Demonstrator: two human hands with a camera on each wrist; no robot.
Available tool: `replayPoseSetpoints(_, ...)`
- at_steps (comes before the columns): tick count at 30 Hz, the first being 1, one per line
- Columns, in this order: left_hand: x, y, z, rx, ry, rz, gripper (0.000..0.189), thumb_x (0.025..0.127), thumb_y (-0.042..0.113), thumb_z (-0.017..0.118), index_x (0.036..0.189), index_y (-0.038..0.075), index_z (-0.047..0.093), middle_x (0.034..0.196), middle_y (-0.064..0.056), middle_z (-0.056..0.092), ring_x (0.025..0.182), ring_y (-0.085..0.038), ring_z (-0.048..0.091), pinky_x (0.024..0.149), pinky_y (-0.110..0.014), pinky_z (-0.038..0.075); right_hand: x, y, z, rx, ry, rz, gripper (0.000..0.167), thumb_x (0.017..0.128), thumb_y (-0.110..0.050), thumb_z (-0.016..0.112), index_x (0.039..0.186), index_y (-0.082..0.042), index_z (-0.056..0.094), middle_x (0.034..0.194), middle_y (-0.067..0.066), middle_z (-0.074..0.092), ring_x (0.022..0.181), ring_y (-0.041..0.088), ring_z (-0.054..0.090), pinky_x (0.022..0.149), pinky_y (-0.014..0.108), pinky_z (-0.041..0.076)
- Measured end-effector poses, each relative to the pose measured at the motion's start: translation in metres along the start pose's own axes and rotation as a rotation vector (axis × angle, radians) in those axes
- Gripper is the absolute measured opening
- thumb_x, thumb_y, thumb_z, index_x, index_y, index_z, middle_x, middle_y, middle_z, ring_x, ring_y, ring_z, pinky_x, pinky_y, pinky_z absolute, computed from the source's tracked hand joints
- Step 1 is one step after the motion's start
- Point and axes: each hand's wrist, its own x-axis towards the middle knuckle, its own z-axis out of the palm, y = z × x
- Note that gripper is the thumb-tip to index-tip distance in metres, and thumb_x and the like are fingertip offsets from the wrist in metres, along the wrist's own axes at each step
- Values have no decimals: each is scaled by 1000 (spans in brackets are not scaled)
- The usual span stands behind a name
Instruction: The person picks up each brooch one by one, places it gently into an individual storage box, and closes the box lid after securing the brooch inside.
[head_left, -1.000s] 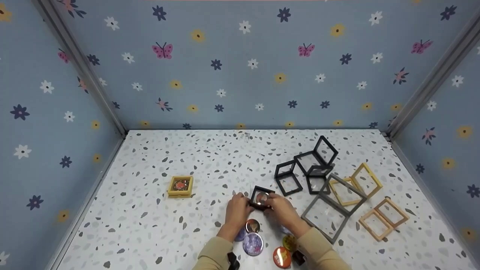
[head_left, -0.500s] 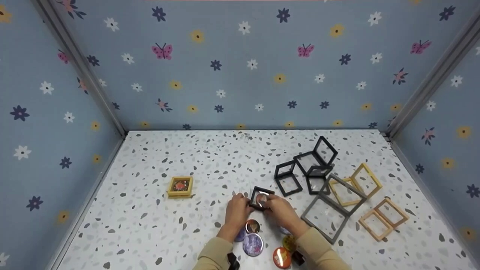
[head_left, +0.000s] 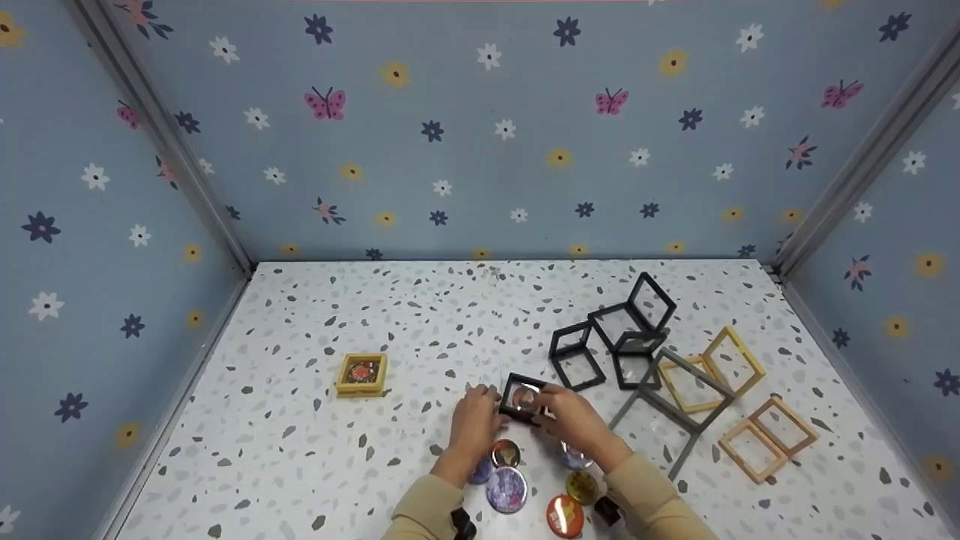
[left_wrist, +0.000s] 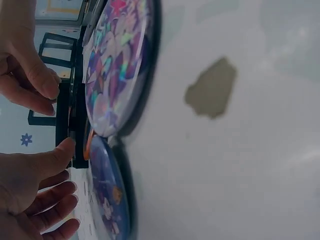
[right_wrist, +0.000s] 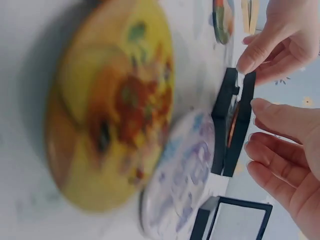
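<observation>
A small black display frame [head_left: 513, 412] with a clear window and a brown round badge [head_left: 525, 398] inside is between both hands. In the right wrist view its two halves lie nearly together, with a thin gap showing the badge's edge. My left hand [head_left: 474, 424] pinches one side of it, thumb on the edge. My right hand [head_left: 577, 424] holds the opposite side with thumb and fingertips. Near the wrists lie round badges: a dark one with an orange rim [head_left: 505, 453], a purple one [head_left: 507, 490], a yellow one [right_wrist: 115, 105] and a pale lilac one [right_wrist: 180, 170].
To the right stand several opened frames: black ones [head_left: 575, 386], a large grey one [head_left: 679, 417], a yellow one [head_left: 748, 383] and a light wooden one [head_left: 780, 454]. A yellow frame [head_left: 361, 391] holding a badge sits at left. An orange badge [head_left: 565, 516] lies near the front.
My right hand and forearm have shifted slightly right, and the fingers have moved from over the window to the frame's right edge. More of the lilac and yellow badges shows. The left hand stays put.
</observation>
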Motion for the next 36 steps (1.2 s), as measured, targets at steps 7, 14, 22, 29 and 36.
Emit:
replayPoseSetpoints(7, 1, 9, -10, 14, -15, 64, 22, 68, 16, 73, 81, 2, 62, 78, -4, 52, 72, -22, 52, 63, -34, 44, -1, 10, -15, -32, 42, -9, 13, 75, -13, 68, 87, -6, 67, 81, 3, 56, 71, 16, 57, 64, 30, 48)
replayPoseSetpoints(14, 2, 13, -12, 0, -78, 163, 19, 72, 13, 71, 87, 3, 65, 84, -3, 53, 77, -18, 52, 68, -30, 45, 5, 24, -30, -131, 105, 22, 13, 73, -11, 70, 85, -6, 66, 80, 2, 55, 68, 16, 55, 63, 30, 47)
replayPoseSetpoints(22, 2, 12, -7, 141, -76, 344, 18, 73, 10, 68, 90, 4, 66, 89, -3, 56, 81, -18, 54, 69, -29, 44, 17, 38, -46, -200, 238, 123, 15, 72, -6, 70, 86, -3, 65, 84, 7, 57, 75, 24, 59, 65, 36, 48)
replayPoseSetpoints(29, 3, 13, -3, 153, -74, 387, 13, 75, 8, 63, 87, 7, 66, 95, -2, 58, 80, -17, 55, 67, -28, 44, 30, 55, -54, -258, 324, 203, 28, 70, -2, 70, 95, 2, 59, 91, 15, 54, 82, 31, 56, 65, 42, 48)
replayPoseSetpoints(36, 5, 13, 0, 151, -61, 401, 11, 77, 5, 59, 86, 6, 66, 95, -4, 59, 82, -18, 56, 71, -27, 46, 42, 68, -59, -237, 252, 273, 44, 71, -1, 70, 112, 3, 53, 107, 20, 52, 100, 35, 50, 81, 44, 44)
